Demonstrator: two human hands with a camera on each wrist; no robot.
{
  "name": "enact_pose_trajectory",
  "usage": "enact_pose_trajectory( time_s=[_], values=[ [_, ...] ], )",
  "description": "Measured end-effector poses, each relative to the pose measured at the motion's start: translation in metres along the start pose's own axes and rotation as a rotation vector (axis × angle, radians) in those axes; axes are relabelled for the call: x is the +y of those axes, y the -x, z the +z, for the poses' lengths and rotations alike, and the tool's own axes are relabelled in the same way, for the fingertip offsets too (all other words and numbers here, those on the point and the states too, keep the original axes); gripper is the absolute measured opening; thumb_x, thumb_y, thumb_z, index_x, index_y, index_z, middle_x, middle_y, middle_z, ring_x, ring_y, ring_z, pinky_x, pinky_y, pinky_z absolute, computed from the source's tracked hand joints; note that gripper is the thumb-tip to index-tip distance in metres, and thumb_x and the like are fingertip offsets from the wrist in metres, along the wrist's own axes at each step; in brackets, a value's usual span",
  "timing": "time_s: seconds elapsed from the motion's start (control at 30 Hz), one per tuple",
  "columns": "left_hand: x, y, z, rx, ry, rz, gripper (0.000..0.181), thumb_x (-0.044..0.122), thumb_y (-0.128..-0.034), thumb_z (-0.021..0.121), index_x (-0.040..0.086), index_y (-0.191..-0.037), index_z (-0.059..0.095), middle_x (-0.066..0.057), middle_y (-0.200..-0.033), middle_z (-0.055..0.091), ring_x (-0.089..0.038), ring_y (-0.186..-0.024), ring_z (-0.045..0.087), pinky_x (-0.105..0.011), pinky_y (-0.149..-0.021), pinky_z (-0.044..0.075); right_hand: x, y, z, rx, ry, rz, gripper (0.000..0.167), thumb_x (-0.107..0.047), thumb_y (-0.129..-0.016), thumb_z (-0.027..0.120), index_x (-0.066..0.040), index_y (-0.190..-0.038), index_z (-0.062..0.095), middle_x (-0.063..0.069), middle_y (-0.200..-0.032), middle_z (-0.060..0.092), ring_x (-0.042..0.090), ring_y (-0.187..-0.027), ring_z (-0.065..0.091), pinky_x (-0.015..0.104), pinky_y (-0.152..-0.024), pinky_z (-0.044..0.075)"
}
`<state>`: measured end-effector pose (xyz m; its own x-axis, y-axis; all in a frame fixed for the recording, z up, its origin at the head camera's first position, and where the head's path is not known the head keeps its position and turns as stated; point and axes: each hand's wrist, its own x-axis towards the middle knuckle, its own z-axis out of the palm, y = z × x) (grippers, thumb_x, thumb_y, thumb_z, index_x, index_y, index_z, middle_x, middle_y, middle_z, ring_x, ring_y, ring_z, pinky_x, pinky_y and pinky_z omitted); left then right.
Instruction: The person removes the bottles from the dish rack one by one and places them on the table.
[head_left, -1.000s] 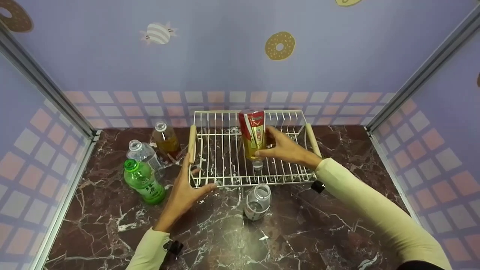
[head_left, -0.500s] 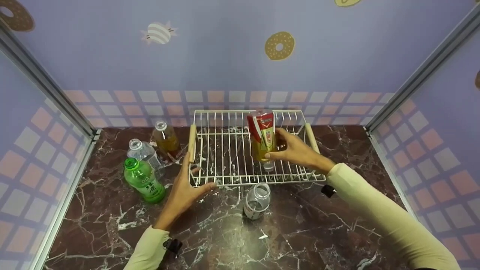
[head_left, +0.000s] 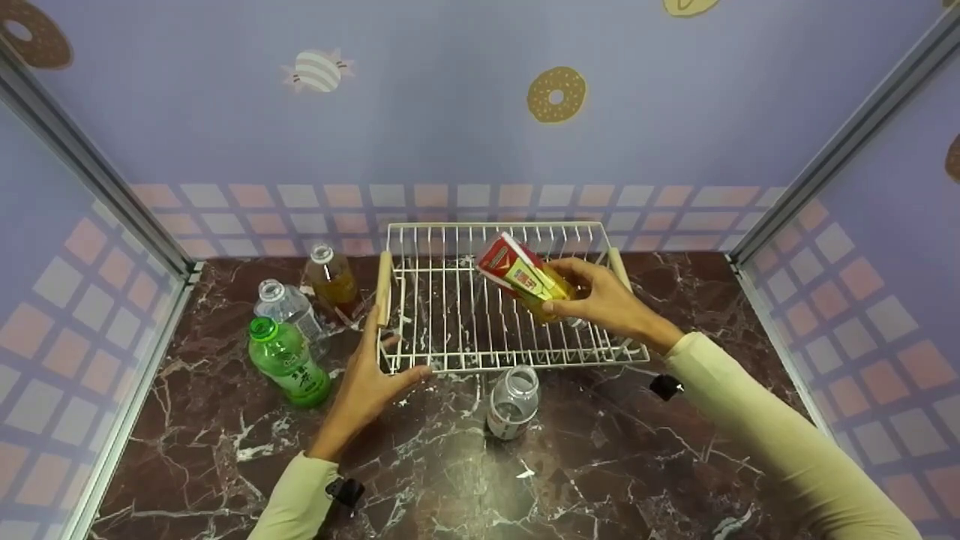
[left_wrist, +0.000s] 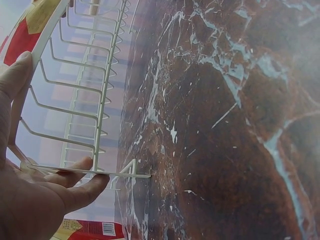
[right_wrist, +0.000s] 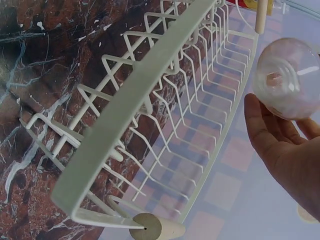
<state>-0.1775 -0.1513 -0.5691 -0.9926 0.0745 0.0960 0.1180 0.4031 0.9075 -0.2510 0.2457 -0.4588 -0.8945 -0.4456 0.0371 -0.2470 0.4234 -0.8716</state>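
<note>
My right hand holds a clear plastic bottle with a red and yellow label above the white wire rack. The bottle tilts, its labelled end up to the left and a clear end low by my wrist. In the right wrist view a round clear end of the bottle shows beside my fingertips. My left hand grips the rack's front left corner, the thumb along the front edge and fingers at the side below the wooden handle. The left wrist view shows fingers against the end wires.
Left of the rack stand an amber-coloured bottle, a clear bottle and a green bottle. Another clear bottle stands in front of the rack. Patterned walls enclose the dark marbled table.
The right hand has shifted to the right with the bottle, which has tipped so its labelled end leans left. My left hand stays at the rack's corner.
</note>
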Motion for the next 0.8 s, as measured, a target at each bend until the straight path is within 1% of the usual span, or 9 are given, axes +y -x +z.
enact_pose_trajectory(
  time_s=[0.1,0.3,0.5,0.67,0.8],
  values=[
    [-0.0001,0.0002,-0.0004,0.000,0.002,0.005,0.139,0.035,-0.0801,0.101,0.021,-0.179,0.004,-0.033,-0.164,0.048,-0.042,-0.147,0.056,-0.080,-0.121,0.034,-0.0006,0.0010,0.0011,-0.008,-0.025,-0.003,0.074,-0.021,-0.092,0.091,0.001,-0.154,0.057,0.019,-0.130,0.069,0.034,-0.111,0.068,0.040,-0.089,0.067],
    [0.0011,0.0005,-0.0007,0.002,-0.005,0.006,0.139,0.036,-0.0799,0.101,0.020,-0.179,0.004,-0.033,-0.162,0.050,-0.042,-0.147,0.057,-0.078,-0.121,0.035,-0.0027,0.0028,0.0031,-0.012,-0.051,-0.007,0.071,-0.021,-0.090,0.092,-0.002,-0.151,0.061,0.016,-0.130,0.071,0.034,-0.114,0.068,0.039,-0.090,0.067],
    [0.0003,0.0004,-0.0005,0.001,0.000,0.001,0.139,0.037,-0.0803,0.101,0.018,-0.179,0.004,-0.032,-0.165,0.046,-0.042,-0.147,0.057,-0.077,-0.122,0.037,-0.0048,0.0045,0.0024,0.003,-0.063,-0.014,0.068,-0.021,-0.091,0.092,-0.003,-0.149,0.063,0.017,-0.130,0.070,0.034,-0.114,0.068,0.039,-0.091,0.067],
    [0.0015,0.0003,-0.0004,-0.004,0.005,-0.015,0.140,0.038,-0.0800,0.101,0.018,-0.179,0.004,-0.031,-0.163,0.050,-0.042,-0.148,0.056,-0.079,-0.121,0.035,-0.0059,0.0062,0.0008,0.016,-0.041,-0.014,0.068,-0.022,-0.090,0.093,-0.001,-0.148,0.063,0.016,-0.130,0.071,0.035,-0.113,0.068,0.036,-0.090,0.067],
    [0.0018,-0.0014,0.0001,-0.005,0.021,-0.006,0.140,0.035,-0.0800,0.101,0.018,-0.178,0.004,-0.033,-0.163,0.048,-0.043,-0.148,0.056,-0.080,-0.122,0.032,-0.0063,0.0073,0.0006,0.016,-0.053,-0.015,0.068,-0.020,-0.090,0.093,0.001,-0.147,0.063,0.017,-0.128,0.071,0.035,-0.112,0.068,0.036,-0.089,0.067]
  ],
)
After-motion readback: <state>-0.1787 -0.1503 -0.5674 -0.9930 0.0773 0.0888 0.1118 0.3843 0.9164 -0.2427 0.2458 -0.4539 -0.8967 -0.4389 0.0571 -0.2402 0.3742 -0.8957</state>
